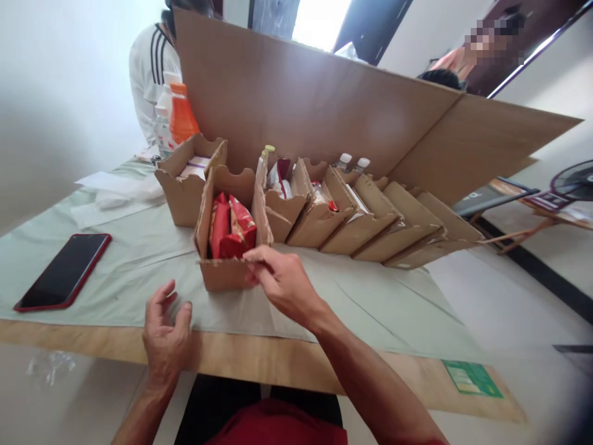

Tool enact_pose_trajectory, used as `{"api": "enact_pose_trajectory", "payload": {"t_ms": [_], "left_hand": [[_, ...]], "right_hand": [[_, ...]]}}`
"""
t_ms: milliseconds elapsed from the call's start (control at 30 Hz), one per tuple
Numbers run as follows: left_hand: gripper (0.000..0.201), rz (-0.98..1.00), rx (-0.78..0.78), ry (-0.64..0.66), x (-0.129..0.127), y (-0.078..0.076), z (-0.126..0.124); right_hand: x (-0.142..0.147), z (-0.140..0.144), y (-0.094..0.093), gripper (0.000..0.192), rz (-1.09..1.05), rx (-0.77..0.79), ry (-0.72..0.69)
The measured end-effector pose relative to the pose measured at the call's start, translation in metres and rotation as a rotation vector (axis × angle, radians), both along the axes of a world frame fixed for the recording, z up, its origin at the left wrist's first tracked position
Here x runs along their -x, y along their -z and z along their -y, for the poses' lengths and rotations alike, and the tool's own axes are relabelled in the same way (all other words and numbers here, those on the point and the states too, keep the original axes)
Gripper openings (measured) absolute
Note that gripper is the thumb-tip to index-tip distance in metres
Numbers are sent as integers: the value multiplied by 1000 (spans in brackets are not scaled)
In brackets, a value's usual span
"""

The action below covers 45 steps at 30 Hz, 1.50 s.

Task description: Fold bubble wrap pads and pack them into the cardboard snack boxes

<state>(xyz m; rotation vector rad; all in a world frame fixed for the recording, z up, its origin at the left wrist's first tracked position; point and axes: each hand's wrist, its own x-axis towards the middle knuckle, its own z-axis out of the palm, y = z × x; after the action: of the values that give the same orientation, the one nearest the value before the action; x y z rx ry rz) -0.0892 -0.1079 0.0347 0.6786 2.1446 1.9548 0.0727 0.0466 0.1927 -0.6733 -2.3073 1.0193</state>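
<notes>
My right hand (282,281) pinches the front edge of a cardboard box (225,276) between thumb and fingers. Two red packets (238,230) stand inside that open-topped box. Over the cloth near the table's front edge, my left hand (167,324) has its fingers curved and apart, holding nothing. To its left lies a phone (65,272) with a dark screen and a red case. Behind the gripped box, another cardboard box (183,201) holds pale packets. More cardboard boxes (340,225) lean in a row to the right, several with packets inside.
A tall cardboard panel (301,93) stands behind the boxes. An orange bottle (182,114) and white plastic sheets (118,191) are at back left. A green packet (472,378) lies at the front right edge. Beyond the panel are a person in a white sleeve (148,74) and others.
</notes>
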Motion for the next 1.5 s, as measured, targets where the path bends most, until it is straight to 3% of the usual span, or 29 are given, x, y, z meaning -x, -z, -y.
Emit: {"api": "enact_pose_trajectory", "payload": {"t_ms": [133, 233, 333, 400, 533, 600, 700, 800, 933, 1033, 1133, 1233, 1300, 1367, 1433, 1500], "left_hand": [[73, -5, -58, 51, -7, -9, 10], [81, -50, -54, 166, -16, -21, 17], [85, -73, -53, 310, -19, -30, 16], [87, -44, -47, 391, -17, -32, 11], [89, 92, 29, 463, -10, -30, 0], [86, 104, 63, 469, -14, -31, -8], [81, 37, 59, 482, -31, -40, -29], [82, -6, 39, 538, -48, -49, -63], [86, 13, 125, 572, -53, -38, -90], [79, -4, 255, 562, -53, -16, -77], [61, -179, 289, 580, -60, -1, -44], [52, -363, 259, 643, -74, 1, -15], [54, -415, 275, 761, -74, -4, -3], [51, -428, 286, 922, -58, -15, 0], [41, -462, 281, 950, -20, -30, -3], [31, -544, 292, 710, 38, -47, -15]], "right_hand": [[-87, 16, -9, 18, 2, 71, 6], [-144, -1, -7, 18, -125, 142, 206], [-186, -8, 6, 41, -259, 190, 368], [-201, 1, 23, 61, -214, 232, 332], [-190, 39, 69, 100, -36, 231, 228], [-173, 48, 83, 108, -16, 172, 244], [-151, 32, 85, 96, -63, 128, 319], [-144, -9, 80, 70, -143, 120, 436], [-148, -47, 97, 49, -121, 145, 504], [-154, -48, 122, 44, -71, 191, 505], [-159, -42, 138, 41, -133, 223, 535], [-161, -43, 146, 45, -237, 264, 598], [-162, -50, 149, 49, -292, 302, 649], [-161, -57, 151, 51, -312, 332, 700], [-160, -61, 151, 50, -297, 342, 746], [-159, -61, 149, 49, -280, 338, 789]]}}
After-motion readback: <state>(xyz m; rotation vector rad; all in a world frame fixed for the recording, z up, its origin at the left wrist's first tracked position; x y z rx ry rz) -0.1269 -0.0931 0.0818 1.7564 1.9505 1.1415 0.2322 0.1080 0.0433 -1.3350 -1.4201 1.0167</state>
